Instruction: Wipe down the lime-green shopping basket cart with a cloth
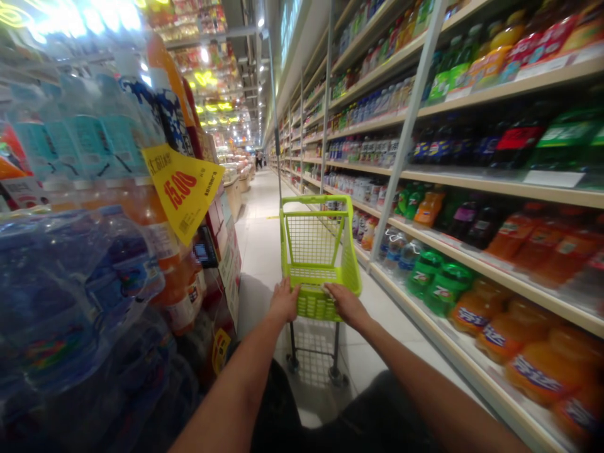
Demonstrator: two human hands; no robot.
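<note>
A lime-green shopping cart [321, 274] stands upright on the tiled floor in front of me, its plastic mesh basket showing nothing inside. My left hand [284, 300] is closed on the left of its near edge. On the right of that same edge, my right hand [346, 304] is closed too, thumb and fingers over the rim. Dark legs and wheels [336, 376] carry the basket from below.
Tall drink shelves [391, 189] run along the right, with orange soda bottles [495, 340] lowest. Stacked bottled water [70, 283] crowds the left, under a yellow price sign [184, 189]. The tiled aisle [259, 251] stretches ahead to distant people [259, 158].
</note>
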